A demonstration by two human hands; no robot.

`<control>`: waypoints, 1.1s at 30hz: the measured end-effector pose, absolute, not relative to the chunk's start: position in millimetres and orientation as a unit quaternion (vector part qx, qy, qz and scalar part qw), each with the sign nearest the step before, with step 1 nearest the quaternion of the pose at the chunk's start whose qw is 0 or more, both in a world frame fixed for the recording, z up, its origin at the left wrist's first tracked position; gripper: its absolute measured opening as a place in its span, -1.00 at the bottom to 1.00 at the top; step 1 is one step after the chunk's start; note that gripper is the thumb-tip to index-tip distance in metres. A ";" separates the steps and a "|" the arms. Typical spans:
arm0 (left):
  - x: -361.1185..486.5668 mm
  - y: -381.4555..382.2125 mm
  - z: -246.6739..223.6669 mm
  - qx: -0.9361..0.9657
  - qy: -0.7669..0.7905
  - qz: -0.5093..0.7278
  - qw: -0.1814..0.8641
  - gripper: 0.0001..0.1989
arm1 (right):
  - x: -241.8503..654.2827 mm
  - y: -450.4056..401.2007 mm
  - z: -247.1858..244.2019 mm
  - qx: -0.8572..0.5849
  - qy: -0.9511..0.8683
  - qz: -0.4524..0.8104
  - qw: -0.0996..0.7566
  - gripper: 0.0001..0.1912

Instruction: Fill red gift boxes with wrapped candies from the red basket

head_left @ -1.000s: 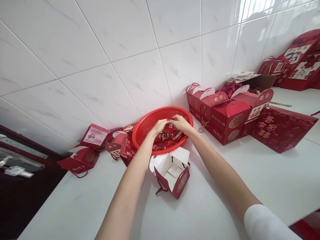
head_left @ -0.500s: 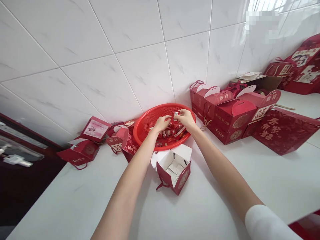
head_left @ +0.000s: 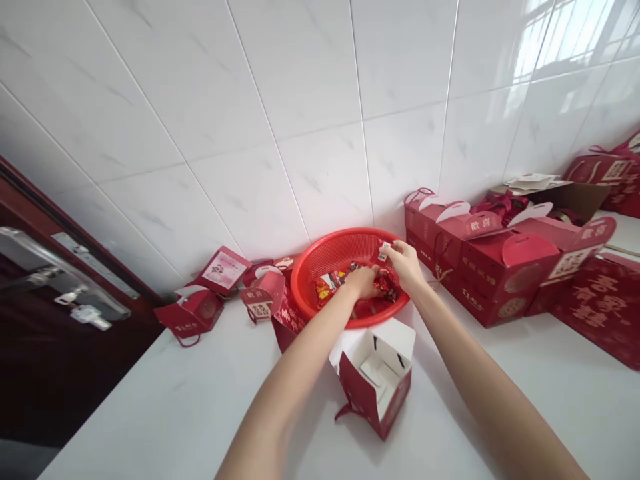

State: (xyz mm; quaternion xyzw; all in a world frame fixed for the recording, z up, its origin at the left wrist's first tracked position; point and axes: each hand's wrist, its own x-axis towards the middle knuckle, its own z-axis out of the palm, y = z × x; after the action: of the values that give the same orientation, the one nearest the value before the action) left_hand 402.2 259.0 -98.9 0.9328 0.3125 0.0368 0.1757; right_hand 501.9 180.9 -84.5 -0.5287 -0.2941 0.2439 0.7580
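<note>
A red plastic basket (head_left: 320, 250) with a perforated wall holds small wrapped sweets (head_left: 327, 283) in red and yellow. My left hand (head_left: 364, 281) reaches down among them, its fingertips largely hidden. Beside it, at the basket's right side, my right hand (head_left: 406, 263) is closed on a small red packet (head_left: 381, 251) with a white label, pinched between thumb and fingers. In front of the basket, between my forearms, stands an open red gift box (head_left: 373, 393). Its white inside shows bare, with the flaps folded out and a ribbon loop at its left.
Red gift boxes (head_left: 500, 273) line the wall on the right, with a cardboard box (head_left: 570, 197) behind them. Smaller red boxes (head_left: 193, 313) stand left of the basket. At the far left is a dark door with keys (head_left: 90, 313) in its lock. A white table (head_left: 200, 413) lies underneath.
My left hand has gone lower and rightward into the sweets. My right hand still holds the red packet near the basket's right side. The view has shifted, so everything sits lower and further right.
</note>
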 end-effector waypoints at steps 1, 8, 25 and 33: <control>398.7 262.3 -97.9 0.929 0.329 0.043 0.165 -0.50 | 500.6 180.2 -84.4 -0.523 -0.299 0.242 0.760 -0.77; 381.4 279.7 -94.6 0.899 0.396 0.084 0.168 -0.38 | 497.6 178.2 -84.5 -0.514 -0.313 0.244 0.761 -0.73; 389.7 282.9 -84.6 0.852 0.362 0.281 0.253 -0.68 | 503.1 182.8 -88.4 -0.540 -0.315 0.222 0.748 -0.70; 390.4 278.5 -82.0 0.838 0.301 0.338 0.306 -0.62 | 505.1 183.8 -89.0 -0.541 -0.314 0.225 0.747 -0.71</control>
State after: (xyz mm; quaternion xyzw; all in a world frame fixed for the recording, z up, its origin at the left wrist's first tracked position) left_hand 390.4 278.5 -82.0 0.8376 0.3009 0.3384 0.3056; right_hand 505.1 183.8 -89.0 -0.5412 -0.3141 0.2252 0.7468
